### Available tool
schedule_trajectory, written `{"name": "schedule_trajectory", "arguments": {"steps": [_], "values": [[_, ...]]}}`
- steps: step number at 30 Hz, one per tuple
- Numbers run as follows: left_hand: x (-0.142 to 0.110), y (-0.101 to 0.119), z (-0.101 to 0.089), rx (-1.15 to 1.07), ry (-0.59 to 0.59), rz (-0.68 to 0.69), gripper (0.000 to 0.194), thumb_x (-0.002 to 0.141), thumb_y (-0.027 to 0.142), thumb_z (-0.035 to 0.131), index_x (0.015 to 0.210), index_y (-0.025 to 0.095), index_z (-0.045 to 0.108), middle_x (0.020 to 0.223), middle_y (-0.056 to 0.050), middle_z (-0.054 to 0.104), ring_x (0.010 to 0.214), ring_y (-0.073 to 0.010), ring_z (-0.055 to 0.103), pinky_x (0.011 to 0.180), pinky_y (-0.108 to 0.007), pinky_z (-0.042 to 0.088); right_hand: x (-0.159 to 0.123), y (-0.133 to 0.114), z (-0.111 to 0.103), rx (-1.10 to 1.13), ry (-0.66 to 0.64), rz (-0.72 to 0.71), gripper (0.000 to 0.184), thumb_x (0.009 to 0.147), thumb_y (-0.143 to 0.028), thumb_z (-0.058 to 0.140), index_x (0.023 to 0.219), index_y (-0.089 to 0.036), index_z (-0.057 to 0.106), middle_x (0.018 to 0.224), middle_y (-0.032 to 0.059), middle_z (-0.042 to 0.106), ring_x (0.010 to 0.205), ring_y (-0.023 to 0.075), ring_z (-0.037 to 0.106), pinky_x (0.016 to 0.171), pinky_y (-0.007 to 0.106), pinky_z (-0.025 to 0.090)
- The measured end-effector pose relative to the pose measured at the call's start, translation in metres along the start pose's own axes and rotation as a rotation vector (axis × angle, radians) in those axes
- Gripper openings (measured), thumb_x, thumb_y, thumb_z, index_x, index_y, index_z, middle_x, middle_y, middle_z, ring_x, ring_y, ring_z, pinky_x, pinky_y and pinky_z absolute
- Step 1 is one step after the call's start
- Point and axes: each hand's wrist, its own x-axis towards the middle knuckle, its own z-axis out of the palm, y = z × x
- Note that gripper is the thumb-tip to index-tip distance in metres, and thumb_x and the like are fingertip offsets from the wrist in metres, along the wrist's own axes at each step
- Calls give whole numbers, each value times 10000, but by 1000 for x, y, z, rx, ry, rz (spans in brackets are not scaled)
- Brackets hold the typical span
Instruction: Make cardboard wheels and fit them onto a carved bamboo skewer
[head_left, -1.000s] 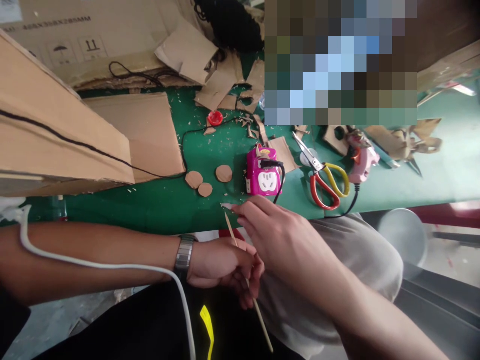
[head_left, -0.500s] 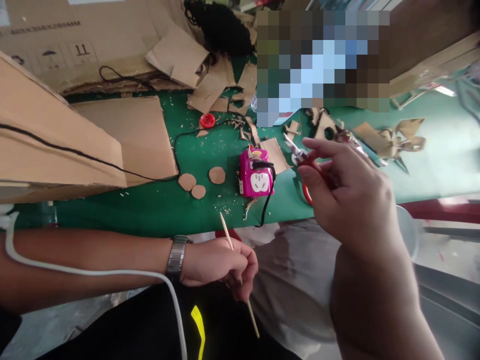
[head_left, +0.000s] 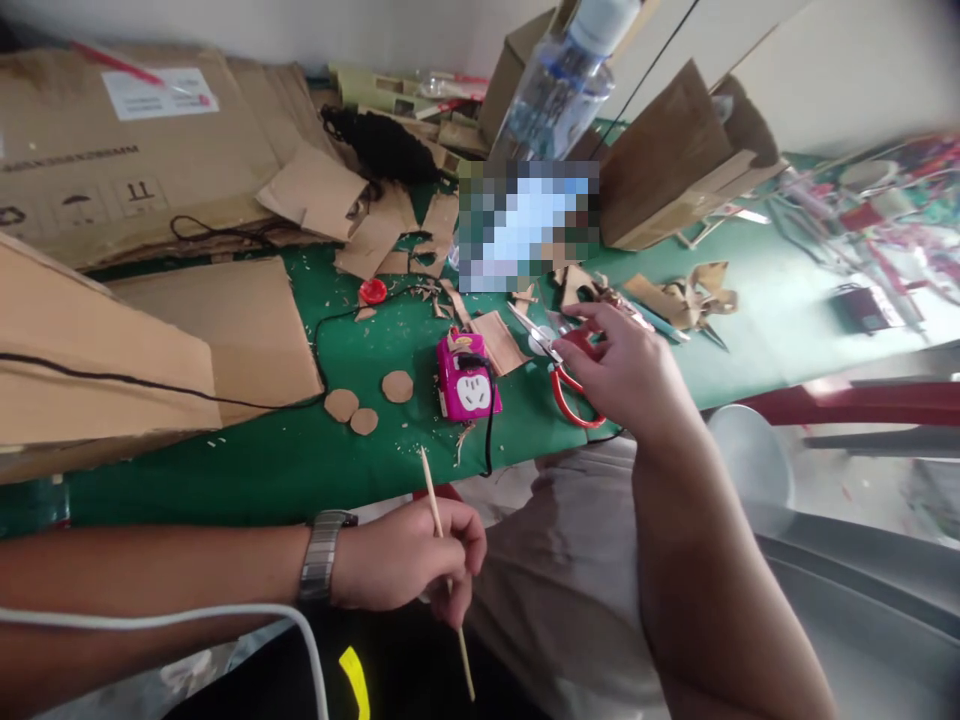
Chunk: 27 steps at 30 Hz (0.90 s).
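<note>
My left hand point(head_left: 424, 560) is closed around a thin wooden stick point(head_left: 426, 470), which slants upward over the table's front edge. On the green table, my right hand point(head_left: 619, 365) has its thumb and fingers at the red handle of a pair of scissors point(head_left: 571, 398). The blades point away to the upper left, and one handle loop shows below the hand. Between the hands stands a pink power socket point(head_left: 471, 385) with a black plug in it. Several small cardboard discs point(head_left: 397, 387) lie left of the socket, and a cardboard piece point(head_left: 495, 342) lies right of it.
Cardboard boxes point(head_left: 255, 340) stand at the left. A red round cap point(head_left: 371, 291) and cardboard scraps point(head_left: 375, 235) lie behind the discs. At the back are a clear bottle point(head_left: 551, 95), a blurred-out bright screen and a brown paper bag point(head_left: 667, 165). A black cord crosses the table.
My right hand and the scissors have moved lower, onto the tabletop, and more of the red handle shows. The view has tilted up. My left hand still holds the stick.
</note>
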Motion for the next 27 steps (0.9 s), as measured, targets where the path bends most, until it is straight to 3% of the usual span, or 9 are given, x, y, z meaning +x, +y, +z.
{"name": "schedule_trajectory", "arguments": {"steps": [7, 11, 13, 15, 17, 20, 24, 27], "values": [[1, -5, 1, 10, 108, 121, 200, 760, 204, 553, 940, 233, 469, 497, 120, 461, 479, -95, 378, 537, -239, 294, 9, -2, 17, -19, 12, -45, 415, 894, -285, 716, 1303, -215, 715, 1137, 127, 774, 1022, 340, 717, 932, 504, 532], [0, -1, 0, -12, 185, 224, 219, 744, 219, 641, 892, 218, 480, 666, 82, 499, 595, -86, 422, 580, -242, 327, 3, -16, 12, -56, 178, -141, 222, 936, -299, 700, 1136, -223, 758, 1120, 131, 750, 989, 325, 708, 928, 508, 535], [-2, 2, 0, -13, 181, 260, 203, 751, 222, 642, 885, 215, 489, 704, 62, 524, 636, -96, 449, 609, -245, 355, -5, -34, 10, -10, 298, -238, 141, 979, -274, 663, 1077, -219, 748, 1052, 110, 740, 850, 261, 688, 825, 440, 552], [-4, 4, 0, -2, 125, 279, 184, 769, 232, 645, 883, 216, 502, 692, 64, 503, 621, -98, 426, 600, -244, 343, -16, -55, 13, 129, 302, -385, 100, 1011, -227, 636, 996, -210, 733, 931, 70, 729, 744, 202, 653, 718, 361, 545], [-8, 5, -1, 70, 5, 297, 161, 790, 251, 673, 862, 207, 536, 687, 59, 495, 607, -97, 408, 583, -243, 330, -27, -77, 18, 222, 157, -591, 114, 1028, -178, 626, 1010, -204, 735, 935, 53, 744, 792, 185, 684, 748, 331, 567], [-12, 7, -2, 217, -225, 349, 181, 818, 305, 720, 777, 190, 586, 694, 28, 540, 620, -106, 462, 593, -248, 370, -42, -103, 24, 103, 108, -823, 182, 1040, -129, 593, 1107, -170, 757, 1007, 99, 761, 866, 227, 672, 762, 365, 589], [-14, 8, -5, 293, -346, 392, 239, 874, 378, 694, 747, 191, 615, 704, 6, 581, 628, -121, 516, 603, -258, 412, -54, -127, 26, 91, 133, -800, 254, 1043, -122, 578, 1229, -177, 742, 1078, 115, 765, 872, 246, 639, 766, 402, 593], [-13, 7, -7, 319, -392, 398, 267, 888, 419, 678, 757, 193, 625, 697, -3, 597, 630, -134, 538, 592, -260, 417, -57, -146, 38, 84, -44, -869, 305, 1091, -144, 481, 1243, -155, 745, 1147, 131, 772, 929, 261, 634, 785, 408, 602]]}}
